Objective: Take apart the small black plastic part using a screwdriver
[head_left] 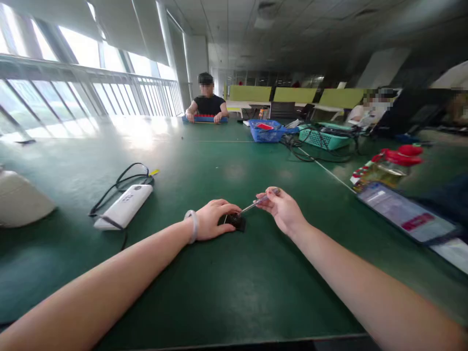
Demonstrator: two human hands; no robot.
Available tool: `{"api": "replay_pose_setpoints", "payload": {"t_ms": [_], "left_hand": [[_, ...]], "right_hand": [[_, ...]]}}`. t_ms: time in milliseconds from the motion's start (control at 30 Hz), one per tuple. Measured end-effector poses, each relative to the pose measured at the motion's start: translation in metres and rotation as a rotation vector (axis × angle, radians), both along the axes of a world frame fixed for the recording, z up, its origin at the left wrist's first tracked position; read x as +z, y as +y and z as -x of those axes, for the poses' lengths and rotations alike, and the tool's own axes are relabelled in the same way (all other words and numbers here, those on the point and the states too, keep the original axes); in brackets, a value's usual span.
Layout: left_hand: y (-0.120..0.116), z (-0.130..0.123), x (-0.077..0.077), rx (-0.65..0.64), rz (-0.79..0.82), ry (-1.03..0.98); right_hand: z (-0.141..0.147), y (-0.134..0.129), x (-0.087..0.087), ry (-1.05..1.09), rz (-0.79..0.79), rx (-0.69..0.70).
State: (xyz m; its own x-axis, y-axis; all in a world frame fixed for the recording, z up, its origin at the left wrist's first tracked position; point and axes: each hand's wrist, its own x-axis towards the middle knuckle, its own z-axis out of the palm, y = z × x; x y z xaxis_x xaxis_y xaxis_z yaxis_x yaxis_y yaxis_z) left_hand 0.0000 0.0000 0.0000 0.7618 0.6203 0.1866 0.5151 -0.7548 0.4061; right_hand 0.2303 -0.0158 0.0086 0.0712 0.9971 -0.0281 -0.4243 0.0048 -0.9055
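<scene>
At the centre of the frame, we steady one small black part (239,223) flat on the green tabletop (234,292) with our left hand (212,219); its thumb lies along the near edge and its fingers along the far edge, clamped on the part between them. One pale bracelet (193,226) circles the left wrist. Just to the right, our right hand (283,212) grips one slim screwdriver (260,199), thumb and fingers together on its handle; the metal shaft slants down to the left, its tip at the black part's upper edge.

At left, we see one white power bank (126,207) with one looped black cable (120,183) around and beside it, and one white container (22,200) cut by the frame edge. At right lie one large phone (409,212) and, just above it, one bottle (397,163) with a red lid. In the upper right half are two baskets, one blue basket (265,132) and one green basket (323,139), with black cords (305,155) about them. At upper centre, one person (210,103) sits across the table, two hands at a blue tray (206,118).
</scene>
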Motion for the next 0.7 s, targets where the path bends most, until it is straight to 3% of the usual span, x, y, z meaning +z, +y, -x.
{"api": "replay_pose_setpoints", "payload": {"t_ms": [300, 700], "left_hand": [[0.0028, 0.001, 0.0017, 0.085, 0.0, 0.049], [0.0006, 0.0013, 0.0027, 0.111, -0.006, 0.06]], "right_hand": [[0.0014, -0.0029, 0.0014, 0.01, -0.006, 0.078], [0.0008, -0.0029, 0.0015, 0.037, 0.01, 0.045]]}}
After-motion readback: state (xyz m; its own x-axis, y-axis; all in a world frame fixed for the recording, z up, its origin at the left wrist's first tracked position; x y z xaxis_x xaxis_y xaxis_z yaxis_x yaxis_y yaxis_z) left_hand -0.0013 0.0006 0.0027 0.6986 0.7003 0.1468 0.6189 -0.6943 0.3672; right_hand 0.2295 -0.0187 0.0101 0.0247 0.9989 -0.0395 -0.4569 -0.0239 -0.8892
